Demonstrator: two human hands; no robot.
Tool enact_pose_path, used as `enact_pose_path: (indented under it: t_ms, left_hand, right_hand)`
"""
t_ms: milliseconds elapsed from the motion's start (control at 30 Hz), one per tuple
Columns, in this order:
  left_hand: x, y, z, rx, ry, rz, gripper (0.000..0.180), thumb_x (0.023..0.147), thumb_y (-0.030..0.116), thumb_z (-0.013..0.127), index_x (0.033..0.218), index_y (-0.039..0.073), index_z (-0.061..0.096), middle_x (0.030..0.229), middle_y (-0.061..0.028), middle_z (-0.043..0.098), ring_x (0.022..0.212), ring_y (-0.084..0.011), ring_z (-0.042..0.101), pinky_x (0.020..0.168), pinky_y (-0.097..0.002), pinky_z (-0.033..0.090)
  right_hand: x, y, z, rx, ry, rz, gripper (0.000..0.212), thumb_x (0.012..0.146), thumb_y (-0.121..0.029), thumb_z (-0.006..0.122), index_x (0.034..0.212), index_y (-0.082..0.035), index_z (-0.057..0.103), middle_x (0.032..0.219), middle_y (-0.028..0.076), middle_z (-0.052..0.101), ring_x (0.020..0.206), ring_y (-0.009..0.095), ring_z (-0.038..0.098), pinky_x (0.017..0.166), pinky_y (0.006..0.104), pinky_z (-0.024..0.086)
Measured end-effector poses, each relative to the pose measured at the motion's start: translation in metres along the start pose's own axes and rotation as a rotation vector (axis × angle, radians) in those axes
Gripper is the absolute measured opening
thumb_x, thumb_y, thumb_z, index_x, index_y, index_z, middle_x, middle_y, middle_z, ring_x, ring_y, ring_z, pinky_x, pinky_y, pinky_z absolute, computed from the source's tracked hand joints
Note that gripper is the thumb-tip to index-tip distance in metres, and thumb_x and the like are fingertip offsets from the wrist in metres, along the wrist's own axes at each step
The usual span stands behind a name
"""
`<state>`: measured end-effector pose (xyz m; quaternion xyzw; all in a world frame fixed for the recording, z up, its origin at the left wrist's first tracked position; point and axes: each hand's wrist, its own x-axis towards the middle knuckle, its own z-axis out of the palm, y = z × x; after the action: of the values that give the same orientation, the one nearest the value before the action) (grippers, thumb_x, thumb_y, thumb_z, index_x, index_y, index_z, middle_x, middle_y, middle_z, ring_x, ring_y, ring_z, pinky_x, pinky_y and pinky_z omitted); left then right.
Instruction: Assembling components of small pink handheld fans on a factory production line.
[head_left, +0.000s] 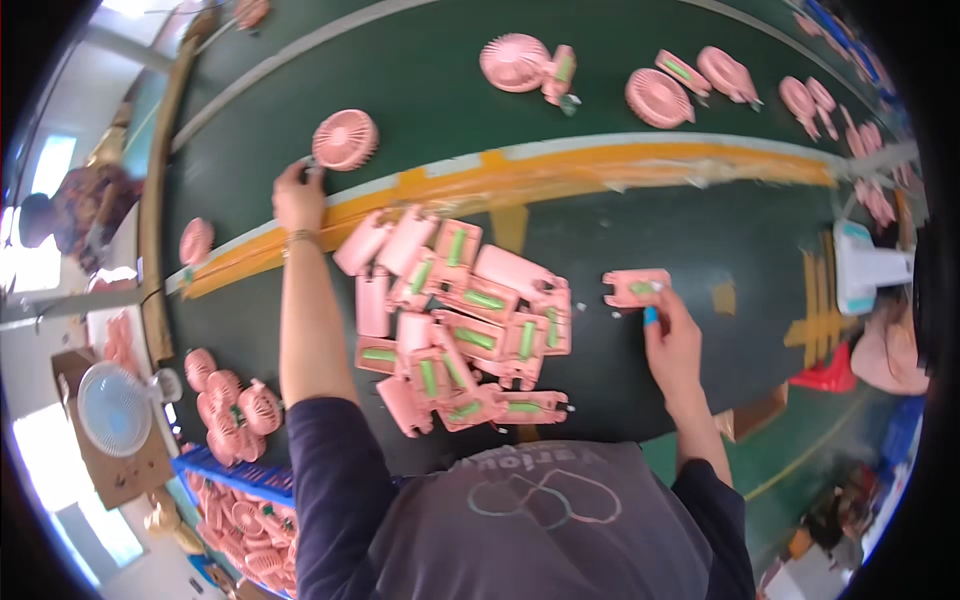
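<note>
My left hand reaches out to the far left, its fingers closed at the short neck of a round pink fan head beyond the taped strip. On the right, my right hand grips the end of a pink handle shell with a green piece inside; something blue is on the thumb. Between my arms lies a loose pile of pink handle shells, several with long green pieces showing.
A tape-covered divider crosses the dark table. Past it lie more pink fan heads paired with handles. At left, several fan heads sit near a blue crate full of pink parts. A white device stands at right.
</note>
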<state>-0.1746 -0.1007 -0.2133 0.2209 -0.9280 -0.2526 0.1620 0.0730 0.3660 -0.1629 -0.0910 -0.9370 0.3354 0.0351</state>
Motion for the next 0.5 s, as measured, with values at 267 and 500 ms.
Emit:
enact_pose_path:
  t_ms: [267,500]
  left_hand:
    - [-0.028,0.057,-0.082,-0.535,0.104,0.194,0.022,0.084,0.007,0.067,0.103,-0.004,0.064,0.092,-0.0083,0.068,0.082,-0.0106,0.062,0.074,-0.0251,0.050]
    - [-0.112,0.098,-0.193,-0.859,0.312,0.285,0.019,0.084,0.000,0.064,0.102,-0.003,0.059,0.100,-0.0118,0.066,0.095,-0.0159,0.061,0.084,-0.0302,0.049]
  right_hand:
    - [0.007,-0.019,-0.007,-0.161,0.031,-0.481,0.032,0.066,0.005,0.062,0.098,-0.003,0.061,0.101,0.008,0.055,0.100,0.026,0.051,0.084,0.0404,0.042]
    - [0.000,-0.026,0.003,0.270,-0.034,-0.278,0.014,0.080,0.003,0.060,0.094,0.000,0.061,0.084,0.009,0.063,0.082,0.021,0.062,0.078,0.0360,0.048]
